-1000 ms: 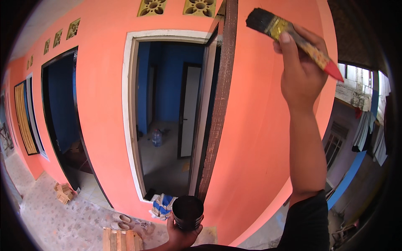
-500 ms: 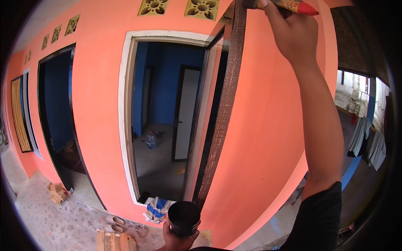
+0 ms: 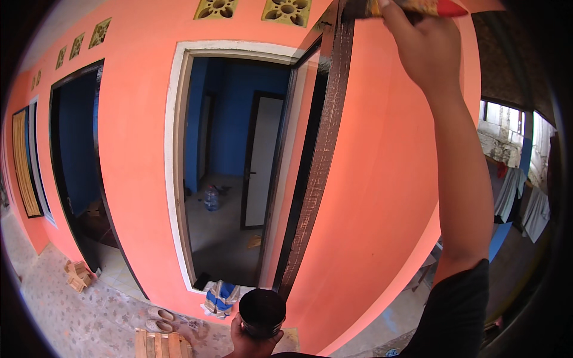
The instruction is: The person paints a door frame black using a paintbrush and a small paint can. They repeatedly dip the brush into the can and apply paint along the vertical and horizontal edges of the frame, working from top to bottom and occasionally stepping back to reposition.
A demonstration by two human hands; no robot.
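Observation:
Raised at the top right, my right hand (image 3: 428,52) is closed on a paintbrush (image 3: 447,8) with a red-tipped handle. Its dark bristles are at the top of the brown wooden frame (image 3: 313,200) of an open window sash, which stands out from a white-edged opening (image 3: 173,155) in the salmon wall (image 3: 379,197). At the bottom centre, my left hand (image 3: 245,339) grips a black cup (image 3: 262,309) with dark contents. A blue-and-white striped cloth (image 3: 221,295) lies on the sill just left of the cup.
A dark doorway (image 3: 74,149) is to the left. On the floor are wood offcuts (image 3: 79,275), sandals (image 3: 160,319) and a slatted wooden piece (image 3: 161,346). A water jug (image 3: 211,198) stands inside the blue room. Hanging laundry (image 3: 516,191) is at the right.
My right hand with the brush has risen to the top of the sash frame, then shifted slightly right. The cup in my left hand sits a little lower in view.

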